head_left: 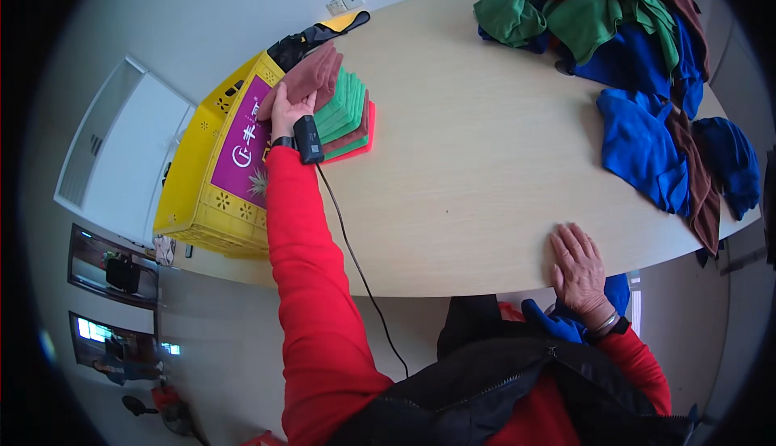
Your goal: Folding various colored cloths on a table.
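Note:
My left hand (289,111) is closed on a folded brown cloth (310,72), palm side up beneath it. The brown cloth is at the left end of a stack of folded cloths (346,106), mostly green with some brown and red; whether it rests on the stack I cannot tell. A small black box (308,139) with a cable sits at my left wrist. Near the table's front edge my right hand (579,265) lies flat with its fingers stretched out, holding nothing.
A yellow plastic crate (212,131) with a purple panel stands left of the stack, a black and yellow bag (311,40) behind it. Loose green, red, blue and brown cloths (602,21) are heaped at the back right. Blue cloths (643,147) lie along the table's (453,155) right edge.

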`<state>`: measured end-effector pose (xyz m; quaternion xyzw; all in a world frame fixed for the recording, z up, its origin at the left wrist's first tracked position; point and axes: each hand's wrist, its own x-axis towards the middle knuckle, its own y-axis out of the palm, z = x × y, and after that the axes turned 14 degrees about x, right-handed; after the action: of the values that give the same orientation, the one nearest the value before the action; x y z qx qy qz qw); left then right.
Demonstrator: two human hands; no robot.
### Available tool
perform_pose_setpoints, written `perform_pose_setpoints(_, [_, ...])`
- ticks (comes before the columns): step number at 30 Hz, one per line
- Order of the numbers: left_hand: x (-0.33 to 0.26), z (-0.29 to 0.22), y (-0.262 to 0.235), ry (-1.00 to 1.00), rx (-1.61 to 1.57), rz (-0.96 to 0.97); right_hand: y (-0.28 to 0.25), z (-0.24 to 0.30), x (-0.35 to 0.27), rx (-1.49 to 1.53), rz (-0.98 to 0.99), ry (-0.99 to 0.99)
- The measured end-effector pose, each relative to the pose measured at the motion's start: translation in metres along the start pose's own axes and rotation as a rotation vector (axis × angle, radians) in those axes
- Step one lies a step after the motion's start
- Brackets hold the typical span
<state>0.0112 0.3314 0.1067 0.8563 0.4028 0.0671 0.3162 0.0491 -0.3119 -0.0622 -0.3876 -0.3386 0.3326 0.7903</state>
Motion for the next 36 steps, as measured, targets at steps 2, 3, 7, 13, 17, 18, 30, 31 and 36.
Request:
perform_pose_setpoints(2, [-0.002,0.000,-0.003,-0.012,-0.003,-0.007,0.001,-0.001,0.002,-0.002,-0.005,-0.001])
perform_pose_setpoints(3, [-0.006,0.003,-0.001,-0.018,-0.004,-0.013,0.001,-0.001,0.002,-0.004,-0.007,0.002])
perform_pose_setpoints(7, [-0.033,0.000,0.020,-0.083,0.021,-0.114,0.001,-0.003,0.003,-0.004,-0.016,0.007])
perform_pose_setpoints(13, [-0.074,-0.017,0.017,-0.186,0.624,0.011,0.001,-0.007,0.001,0.005,-0.019,0.004])
perform_pose_setpoints(17, [-0.054,-0.029,0.058,0.334,1.251,-0.111,-0.001,-0.010,-0.005,-0.018,-0.012,0.026])
perform_pose_setpoints(18, [-0.037,-0.033,0.061,0.337,1.252,-0.110,-0.001,-0.008,-0.005,-0.018,-0.008,0.030])
perform_pose_setpoints(30, [0.073,0.019,0.014,0.661,2.506,0.383,-0.001,-0.004,0.002,0.003,0.003,0.028])
perform_pose_setpoints(31, [0.069,0.016,0.010,0.609,2.430,0.349,-0.002,-0.005,0.002,0.000,-0.013,0.022])
perform_pose_setpoints(36, [0.053,0.023,0.039,0.577,2.200,0.389,0.000,-0.009,0.002,-0.011,-0.026,0.018])
